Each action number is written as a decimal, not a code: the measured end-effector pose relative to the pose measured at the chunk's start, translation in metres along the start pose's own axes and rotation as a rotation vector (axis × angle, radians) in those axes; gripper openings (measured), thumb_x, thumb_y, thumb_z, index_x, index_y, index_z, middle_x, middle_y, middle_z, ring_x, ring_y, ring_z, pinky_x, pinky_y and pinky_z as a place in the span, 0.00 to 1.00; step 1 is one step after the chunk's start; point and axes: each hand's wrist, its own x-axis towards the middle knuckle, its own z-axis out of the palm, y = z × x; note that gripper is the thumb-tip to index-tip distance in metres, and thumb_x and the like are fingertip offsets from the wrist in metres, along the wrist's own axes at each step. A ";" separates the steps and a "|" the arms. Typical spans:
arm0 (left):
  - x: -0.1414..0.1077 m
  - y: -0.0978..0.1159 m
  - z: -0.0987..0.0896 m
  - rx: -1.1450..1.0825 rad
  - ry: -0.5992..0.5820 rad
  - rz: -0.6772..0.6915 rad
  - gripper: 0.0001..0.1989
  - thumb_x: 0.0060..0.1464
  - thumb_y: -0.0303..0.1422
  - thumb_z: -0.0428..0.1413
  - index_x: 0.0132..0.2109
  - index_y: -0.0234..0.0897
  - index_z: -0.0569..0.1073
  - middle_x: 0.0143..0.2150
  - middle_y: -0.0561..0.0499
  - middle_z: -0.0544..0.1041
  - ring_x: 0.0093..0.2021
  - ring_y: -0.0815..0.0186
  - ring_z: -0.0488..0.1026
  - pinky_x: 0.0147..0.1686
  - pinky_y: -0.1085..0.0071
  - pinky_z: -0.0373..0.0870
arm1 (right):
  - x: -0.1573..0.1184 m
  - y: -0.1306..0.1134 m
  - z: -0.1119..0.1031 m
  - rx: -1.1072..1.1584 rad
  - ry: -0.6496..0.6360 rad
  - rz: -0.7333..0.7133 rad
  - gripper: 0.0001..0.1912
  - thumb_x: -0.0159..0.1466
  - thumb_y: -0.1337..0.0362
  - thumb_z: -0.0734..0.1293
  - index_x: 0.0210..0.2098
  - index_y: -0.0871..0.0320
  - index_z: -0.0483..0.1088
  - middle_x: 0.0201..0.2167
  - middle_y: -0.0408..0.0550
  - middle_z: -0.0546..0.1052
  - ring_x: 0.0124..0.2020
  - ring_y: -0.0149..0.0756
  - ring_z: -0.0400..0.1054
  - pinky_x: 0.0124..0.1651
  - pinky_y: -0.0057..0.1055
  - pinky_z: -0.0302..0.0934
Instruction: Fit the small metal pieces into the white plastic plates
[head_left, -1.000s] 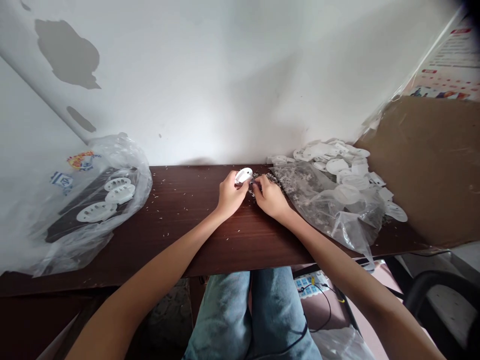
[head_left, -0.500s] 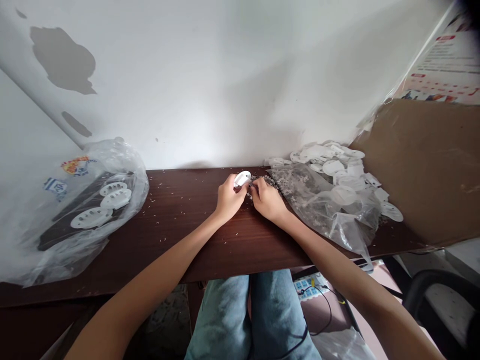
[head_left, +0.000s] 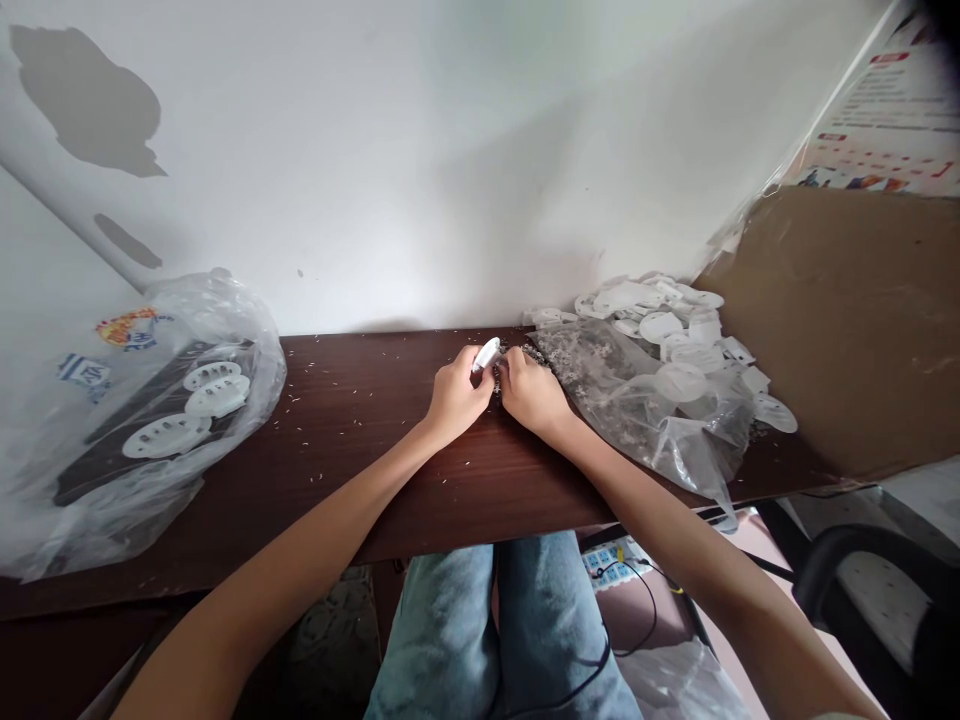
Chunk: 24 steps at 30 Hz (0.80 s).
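Between the thumb and fingers of my left hand (head_left: 459, 395) is a white oval plastic piece (head_left: 487, 353), tilted up on its edge. My right hand (head_left: 534, 395) is right beside it, fingers pinched together and close against the piece. Whatever those right fingers hold is too small and hidden to make out. Behind and beside my right hand, small metallic-looking bits (head_left: 534, 352) lie heaped on the dark brown table (head_left: 337, 460), spilling from a clear plastic bag (head_left: 600, 365).
A pile of white plastic pieces (head_left: 660, 310) sits at the back right, by a brown cardboard panel (head_left: 847, 330). On the left, a clear printed bag (head_left: 247, 310) holds several white oval pieces (head_left: 166, 436). Tiny white scraps dot the table. A power strip (head_left: 611, 570) is below.
The white piece in my left hand has turned more edge-on. My right fingers have closed in nearer to it. The whole view has shifted slightly.
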 end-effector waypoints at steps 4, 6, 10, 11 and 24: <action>0.004 -0.005 0.002 -0.155 0.027 -0.149 0.09 0.57 0.30 0.62 0.45 0.40 0.76 0.37 0.50 0.80 0.34 0.64 0.74 0.36 0.68 0.68 | 0.003 0.002 -0.001 0.050 0.046 0.005 0.09 0.76 0.62 0.56 0.48 0.58 0.65 0.45 0.64 0.81 0.38 0.52 0.77 0.39 0.39 0.64; 0.006 -0.010 0.003 -0.272 0.008 -0.245 0.08 0.54 0.30 0.62 0.43 0.39 0.76 0.35 0.51 0.78 0.33 0.66 0.72 0.33 0.70 0.67 | 0.004 0.006 -0.004 0.110 0.093 0.014 0.10 0.76 0.60 0.57 0.49 0.57 0.65 0.44 0.62 0.81 0.39 0.53 0.77 0.40 0.40 0.64; 0.011 -0.018 0.004 -0.568 0.002 -0.413 0.12 0.51 0.32 0.64 0.44 0.37 0.77 0.41 0.47 0.81 0.40 0.63 0.77 0.38 0.69 0.73 | 0.006 0.015 -0.010 0.197 0.154 0.060 0.13 0.75 0.57 0.58 0.51 0.57 0.67 0.42 0.59 0.82 0.39 0.53 0.77 0.40 0.40 0.63; 0.013 -0.019 0.004 -0.635 0.004 -0.453 0.13 0.50 0.32 0.65 0.44 0.37 0.77 0.44 0.46 0.81 0.42 0.62 0.78 0.40 0.67 0.75 | 0.006 0.016 -0.011 0.205 0.158 0.076 0.13 0.74 0.56 0.59 0.51 0.57 0.68 0.41 0.59 0.82 0.39 0.53 0.77 0.40 0.40 0.63; 0.025 -0.028 -0.006 -1.048 0.147 -0.738 0.10 0.51 0.29 0.66 0.41 0.38 0.76 0.40 0.46 0.82 0.39 0.64 0.78 0.41 0.64 0.78 | -0.016 -0.009 -0.005 0.025 0.006 -0.536 0.23 0.79 0.50 0.56 0.36 0.55 0.73 0.34 0.52 0.79 0.34 0.40 0.71 0.39 0.34 0.57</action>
